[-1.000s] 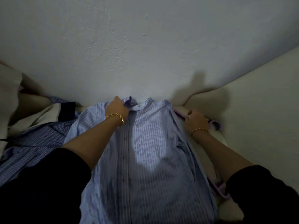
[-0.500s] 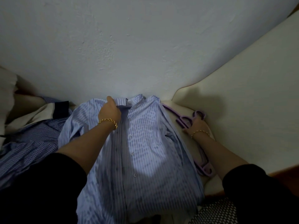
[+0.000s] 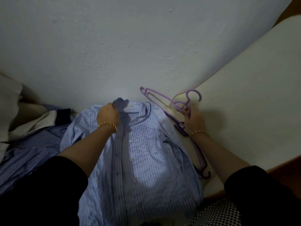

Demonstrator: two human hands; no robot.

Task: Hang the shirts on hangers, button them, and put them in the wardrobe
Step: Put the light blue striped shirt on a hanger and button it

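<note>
Clutched hanger point(image 3: 178, 103) in right hand point(image 3: 194, 120) grip, just right of shirt point(image 3: 146, 152) collar point(image 3: 123, 105), long axis slanting far-left; pinched collar with left hand point(image 3: 107, 114).

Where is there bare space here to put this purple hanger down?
Free: the cream padded surface right of the purple plastic hangers, up to the white wall. Crowded: the light-blue striped shirt fills the middle, and a blue checked shirt and cream garment pile up left.

There were 2 hands, left hand point(image 3: 107, 114) and right hand point(image 3: 194, 121), 2 gold bracelets point(image 3: 107, 124), 1 striped shirt point(image 3: 146, 160), 1 checked shirt point(image 3: 32, 152), 1 cream garment point(image 3: 42, 121), and at least 2 purple hangers point(image 3: 180, 103).
</note>
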